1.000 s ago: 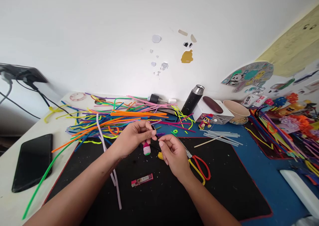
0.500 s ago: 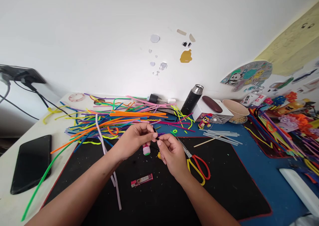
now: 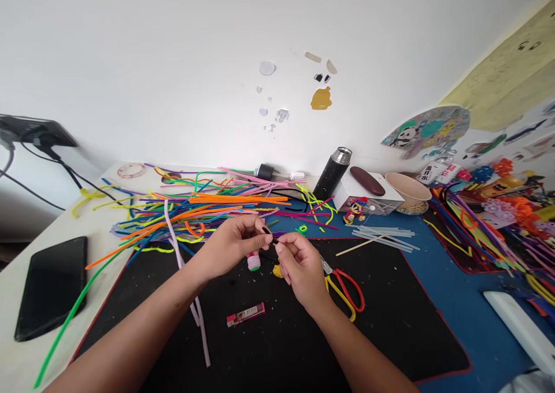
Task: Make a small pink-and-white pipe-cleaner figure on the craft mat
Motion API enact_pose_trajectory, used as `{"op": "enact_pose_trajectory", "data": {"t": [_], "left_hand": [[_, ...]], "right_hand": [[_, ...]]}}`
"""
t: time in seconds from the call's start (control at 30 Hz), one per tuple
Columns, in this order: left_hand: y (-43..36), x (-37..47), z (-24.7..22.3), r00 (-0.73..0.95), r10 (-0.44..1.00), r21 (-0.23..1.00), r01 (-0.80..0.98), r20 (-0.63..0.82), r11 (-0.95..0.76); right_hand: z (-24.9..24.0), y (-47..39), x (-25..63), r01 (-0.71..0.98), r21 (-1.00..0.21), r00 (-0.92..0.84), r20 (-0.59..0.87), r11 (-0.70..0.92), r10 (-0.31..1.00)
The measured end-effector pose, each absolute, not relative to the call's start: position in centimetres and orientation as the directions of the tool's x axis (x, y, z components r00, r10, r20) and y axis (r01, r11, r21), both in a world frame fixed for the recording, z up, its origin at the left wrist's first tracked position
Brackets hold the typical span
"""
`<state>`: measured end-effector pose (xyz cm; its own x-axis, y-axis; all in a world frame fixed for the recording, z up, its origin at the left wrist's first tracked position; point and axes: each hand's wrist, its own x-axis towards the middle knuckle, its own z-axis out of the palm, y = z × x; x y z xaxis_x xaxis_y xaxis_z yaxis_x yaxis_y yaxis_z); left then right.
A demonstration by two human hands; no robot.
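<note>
My left hand (image 3: 238, 243) and my right hand (image 3: 302, 266) meet above the black mat (image 3: 373, 335). Both are closed in a pinch on a short black pipe cleaner (image 3: 267, 231), mostly hidden by the fingertips. Just below them lies a small pink piece with a green end (image 3: 254, 263), partly covered by my left hand. A yellow piece (image 3: 277, 271) peeks out beside my right hand. Scissors (image 3: 347, 292) with red and yellow handles lie to the right, their blades partly behind that hand. Nearer to me is a small red packet (image 3: 245, 314).
A heap of coloured pipe cleaners (image 3: 173, 217) spreads behind and left. A phone (image 3: 52, 286) lies at left. Toward the wall stand a black thermos (image 3: 333, 173), a white box (image 3: 385, 193) and a bowl (image 3: 407, 191). Translucent sticks (image 3: 384, 237) lie right of centre.
The black pipe cleaner shows more clearly between my fingertips, which have turned slightly. My hands stay in nearly the same place; the whole view has shifted a little.
</note>
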<state>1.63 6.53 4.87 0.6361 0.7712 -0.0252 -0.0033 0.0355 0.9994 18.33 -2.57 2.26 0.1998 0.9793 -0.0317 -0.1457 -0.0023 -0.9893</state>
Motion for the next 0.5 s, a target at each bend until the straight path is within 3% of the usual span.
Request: {"op": "enact_pose_trajectory", "data": {"t": [0.5], "left_hand": [[6.45,1.47,4.66,0.636,0.771,0.995,0.05,0.033,-0.084]], "right_hand": [[1.79,-2.66,18.52,-0.063,-0.998,0.197,-0.012,0.001,0.98]]}}
